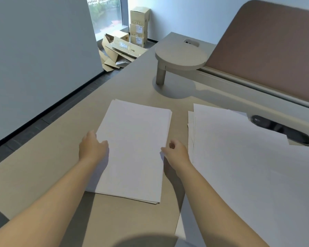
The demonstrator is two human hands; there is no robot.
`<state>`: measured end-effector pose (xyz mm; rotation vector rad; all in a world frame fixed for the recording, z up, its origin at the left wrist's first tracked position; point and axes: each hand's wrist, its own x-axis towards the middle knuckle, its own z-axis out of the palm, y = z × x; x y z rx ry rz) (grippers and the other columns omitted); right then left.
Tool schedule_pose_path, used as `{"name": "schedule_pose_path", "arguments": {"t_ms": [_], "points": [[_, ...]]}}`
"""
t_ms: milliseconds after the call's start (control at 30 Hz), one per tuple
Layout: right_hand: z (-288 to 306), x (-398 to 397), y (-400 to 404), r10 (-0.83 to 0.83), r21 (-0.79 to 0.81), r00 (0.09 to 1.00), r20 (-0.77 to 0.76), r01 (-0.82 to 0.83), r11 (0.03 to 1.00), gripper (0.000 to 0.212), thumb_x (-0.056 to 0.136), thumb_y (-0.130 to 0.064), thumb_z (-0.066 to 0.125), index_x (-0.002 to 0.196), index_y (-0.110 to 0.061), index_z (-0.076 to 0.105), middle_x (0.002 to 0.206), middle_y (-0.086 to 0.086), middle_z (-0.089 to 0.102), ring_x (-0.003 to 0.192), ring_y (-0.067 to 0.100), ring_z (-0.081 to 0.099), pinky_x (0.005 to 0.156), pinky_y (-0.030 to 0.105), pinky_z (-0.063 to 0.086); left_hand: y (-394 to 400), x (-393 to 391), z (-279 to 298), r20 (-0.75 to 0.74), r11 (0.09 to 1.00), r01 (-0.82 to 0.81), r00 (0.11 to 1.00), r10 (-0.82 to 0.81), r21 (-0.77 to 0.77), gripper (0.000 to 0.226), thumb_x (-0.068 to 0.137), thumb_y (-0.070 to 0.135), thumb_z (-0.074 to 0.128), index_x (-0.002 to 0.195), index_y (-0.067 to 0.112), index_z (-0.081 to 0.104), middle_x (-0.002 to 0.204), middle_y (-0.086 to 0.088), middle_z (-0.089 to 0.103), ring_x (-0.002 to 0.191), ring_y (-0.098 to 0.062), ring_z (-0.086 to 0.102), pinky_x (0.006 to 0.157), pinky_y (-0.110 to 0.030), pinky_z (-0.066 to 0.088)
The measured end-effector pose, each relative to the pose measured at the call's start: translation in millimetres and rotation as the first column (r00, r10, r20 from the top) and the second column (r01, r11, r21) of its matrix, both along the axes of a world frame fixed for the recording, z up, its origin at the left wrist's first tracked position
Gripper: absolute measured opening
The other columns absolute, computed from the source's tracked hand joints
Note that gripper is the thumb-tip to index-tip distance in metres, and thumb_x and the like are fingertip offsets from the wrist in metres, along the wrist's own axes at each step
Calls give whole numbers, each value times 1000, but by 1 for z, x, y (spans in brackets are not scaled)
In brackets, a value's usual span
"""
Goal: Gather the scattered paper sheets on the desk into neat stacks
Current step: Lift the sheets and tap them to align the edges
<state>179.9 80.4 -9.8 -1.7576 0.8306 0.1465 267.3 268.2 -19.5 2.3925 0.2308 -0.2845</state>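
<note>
A stack of white paper sheets (pixel 134 150) lies in the middle of the beige desk (pixel 43 172), its edges slightly uneven. My left hand (pixel 92 147) grips the stack's left edge, thumb on top of the paper. My right hand (pixel 176 152) pinches the stack's right edge with curled fingers. To the right lies a second, larger spread of white sheets (pixel 248 166), loosely overlapped, reaching the desk's near right corner.
A round raised shelf on a post (pixel 180 57) stands at the back of the desk. A brown divider panel (pixel 268 56) runs along the right. A dark cable slot (pixel 280 130) sits beside the right sheets. Cardboard boxes (pixel 138 26) lie on the floor by the window.
</note>
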Motion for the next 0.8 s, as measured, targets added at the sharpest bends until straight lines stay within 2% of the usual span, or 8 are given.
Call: {"name": "schedule_pose_path", "arguments": {"t_ms": [33, 100, 333, 433, 533, 633, 700, 800], "points": [[2, -5, -5, 0, -10, 1000, -6, 0, 1000, 46, 93, -11, 48, 137, -6, 38, 133, 9, 49, 124, 24, 47, 94, 27, 41, -4, -4, 1, 26, 1000, -2, 1000, 2, 12, 53, 92, 13, 51, 139, -1, 32, 142, -19, 38, 131, -35, 35, 105, -41, 31], [5, -20, -19, -14, -29, 1000, 11, 15, 999, 54, 93, -15, 48, 143, -8, 29, 145, 8, 38, 132, 22, 39, 103, 29, 36, -16, -16, 4, 77, 1000, 9, 997, -9, -8, 52, 91, 12, 51, 139, 1, 34, 143, -18, 36, 134, -33, 31, 108, -41, 27], [17, -105, -95, -97, -128, 995, 21, 99, 987, 48, 94, -13, 46, 140, -7, 33, 147, 7, 35, 136, 20, 36, 102, 27, 34, -98, -90, 18, 149, 978, 189, 973, -175, -84, 43, 92, 14, 49, 134, 4, 42, 140, -14, 42, 132, -30, 33, 106, -38, 30], [10, -147, -133, -173, -201, 985, -23, 165, 966, 47, 93, -14, 47, 138, -8, 36, 146, 6, 37, 134, 21, 37, 103, 30, 34, -134, -128, 14, 105, 959, 253, 965, -241, -129, 42, 93, 14, 50, 133, 5, 43, 138, -13, 45, 127, -28, 42, 101, -35, 37], [6, -186, -167, -293, -396, 944, -152, 214, 893, 50, 89, -21, 50, 137, -14, 39, 142, 5, 42, 130, 26, 39, 100, 40, 37, -160, -156, 6, -2, 939, 294, 954, -299, -180, 46, 90, 15, 55, 133, 4, 43, 136, -10, 47, 124, -25, 48, 96, -32, 39], [6, -224, -194, -416, -526, 863, -287, 222, 821, 54, 88, -25, 49, 139, -16, 33, 143, 8, 32, 128, 30, 34, 98, 44, 35, -176, -172, -4, -50, 944, 330, 943, -330, -3, 28, 86, 22, 60, 111, 11, 53, 118, -10, 51, 113, -27, 48, 91, -33, 38], [3, -248, -208, -478, -542, 811, -339, 247, 803, 55, 87, -27, 49, 137, -14, 31, 140, 9, 31, 126, 30, 34, 98, 44, 34, -186, -181, -7, -72, 945, 313, 949, -307, 97, 40, 84, 25, 63, 117, 6, 51, 125, -13, 48, 117, -31, 44, 89, -33, 37], [-4, -259, -217, -486, -548, 804, -343, 249, 799, 56, 86, -29, 50, 136, -12, 31, 136, 9, 37, 124, 31, 36, 96, 43, 35, -192, -185, -7, -101, 962, 254, 965, -244, 103, 55, 80, 16, 67, 127, 1, 43, 132, -19, 42, 121, -36, 42, 89, -35, 38]]}}
